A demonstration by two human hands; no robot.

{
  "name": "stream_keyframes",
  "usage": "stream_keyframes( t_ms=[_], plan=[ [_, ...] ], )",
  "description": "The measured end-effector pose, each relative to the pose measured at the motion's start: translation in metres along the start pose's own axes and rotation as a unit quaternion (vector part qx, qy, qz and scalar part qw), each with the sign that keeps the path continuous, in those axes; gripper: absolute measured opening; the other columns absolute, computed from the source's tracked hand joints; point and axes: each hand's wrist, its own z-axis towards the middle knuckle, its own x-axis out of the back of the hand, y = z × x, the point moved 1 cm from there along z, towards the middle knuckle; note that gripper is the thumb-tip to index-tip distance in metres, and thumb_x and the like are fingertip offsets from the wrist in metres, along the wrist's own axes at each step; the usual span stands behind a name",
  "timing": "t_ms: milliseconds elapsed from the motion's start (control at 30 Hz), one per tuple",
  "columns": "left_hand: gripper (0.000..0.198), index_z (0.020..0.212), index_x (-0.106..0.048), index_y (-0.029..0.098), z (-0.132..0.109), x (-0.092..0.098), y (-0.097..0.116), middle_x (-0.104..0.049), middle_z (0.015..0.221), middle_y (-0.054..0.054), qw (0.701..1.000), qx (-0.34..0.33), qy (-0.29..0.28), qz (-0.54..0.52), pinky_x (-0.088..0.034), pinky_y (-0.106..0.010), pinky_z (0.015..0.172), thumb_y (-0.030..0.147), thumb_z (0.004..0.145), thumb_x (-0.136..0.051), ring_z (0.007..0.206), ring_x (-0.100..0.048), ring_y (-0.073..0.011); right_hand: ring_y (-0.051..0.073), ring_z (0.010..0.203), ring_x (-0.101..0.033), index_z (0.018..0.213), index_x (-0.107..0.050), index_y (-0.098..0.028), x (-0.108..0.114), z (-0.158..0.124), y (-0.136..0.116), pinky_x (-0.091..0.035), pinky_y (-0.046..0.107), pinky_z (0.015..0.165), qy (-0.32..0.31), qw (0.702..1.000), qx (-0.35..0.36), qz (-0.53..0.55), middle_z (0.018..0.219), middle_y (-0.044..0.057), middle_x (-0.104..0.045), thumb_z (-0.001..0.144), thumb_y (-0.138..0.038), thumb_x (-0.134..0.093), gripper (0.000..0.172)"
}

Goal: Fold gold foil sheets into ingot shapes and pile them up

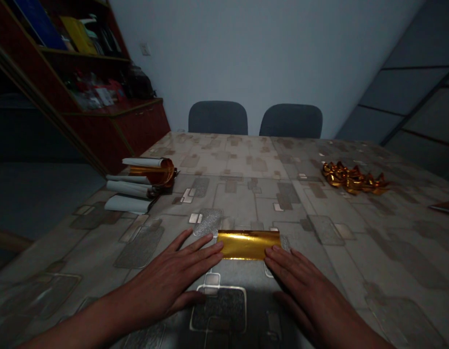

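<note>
A folded strip of gold foil paper [248, 244] lies flat on the patterned table [246, 194] right in front of me. My left hand [177, 276] rests palm down with fingers stretched out, its fingertips touching the strip's left end. My right hand [300, 278] lies flat as well, fingers extended, fingertips against the strip's lower right edge. Neither hand grips anything.
Curled stacks of gold and white paper sheets [140, 184] sit at the left of the table. A pile of folded gold paper shapes [351, 179] lies at the right. Two grey chairs [253, 118] stand at the far side. A red shelf unit [100, 97] fills the left wall.
</note>
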Motion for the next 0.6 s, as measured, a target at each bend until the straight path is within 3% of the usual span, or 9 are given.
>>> stream_keyframes(
  t_ms=[367,600],
  plan=[
    [0.077,0.156,-0.009,0.039,0.0024,0.0040,-0.0011,-0.027,0.161,0.000,1.000,-0.013,-0.015,0.017,-0.004,-0.055,0.121,0.038,0.096,-0.057,0.148,-0.025,-0.0268,0.030,0.124,-0.060,0.137,-0.055,-0.019,0.0023,0.0027,0.0022,-0.052,0.055,0.100,-0.013,0.999,0.003,-0.039,0.140,0.011,-0.060,0.089,-0.011,-0.056,0.049],
    [0.067,0.154,-0.021,0.036,0.0037,0.0036,-0.0042,-0.035,0.158,-0.001,0.999,-0.020,0.009,0.025,-0.004,-0.055,0.122,0.038,0.097,-0.056,0.148,-0.026,-0.0267,0.029,0.120,-0.062,0.134,-0.057,-0.020,0.0035,0.0034,0.0014,-0.052,0.054,0.099,0.008,1.000,0.002,-0.023,0.135,0.011,-0.064,0.090,-0.011,-0.053,0.045]
  ],
)
